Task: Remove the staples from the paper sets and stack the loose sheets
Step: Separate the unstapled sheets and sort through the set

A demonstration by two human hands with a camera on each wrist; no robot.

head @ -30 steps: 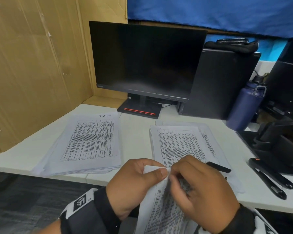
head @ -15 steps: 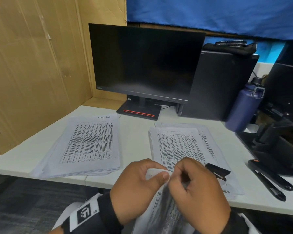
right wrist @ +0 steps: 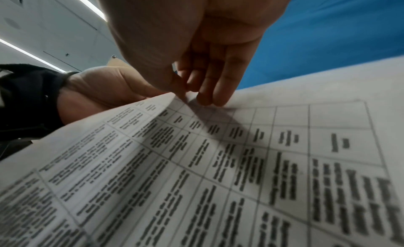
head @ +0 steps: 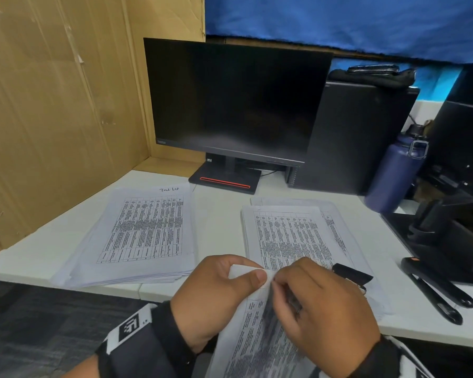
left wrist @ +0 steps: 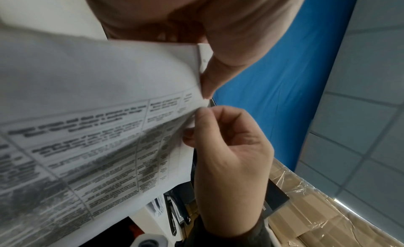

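Both hands hold one paper set (head: 246, 331) of printed tables above the desk's near edge. My left hand (head: 216, 296) pinches its folded-back top corner (left wrist: 200, 64) between thumb and fingers. My right hand (head: 317, 309) pinches the corner of the sheet beneath (left wrist: 192, 123), its thumb and fingertips (right wrist: 205, 98) pressed against the page (right wrist: 240, 155). No staple is visible. On the white desk (head: 221, 214) a paper stack (head: 142, 233) lies at the left and another stack (head: 292, 233) in the middle. A black staple remover (head: 351, 274) rests on that middle stack beside my right hand.
A dark monitor (head: 235, 99) stands behind the stacks, a black computer case (head: 358, 137) to its right, then a blue bottle (head: 396, 170). Black tools (head: 437, 290) and dark gear (head: 453, 227) crowd the right side. A cardboard wall (head: 52, 118) closes the left.
The hands and the held set have barely moved. The staple remover on the middle stack shows more now beside my right hand.
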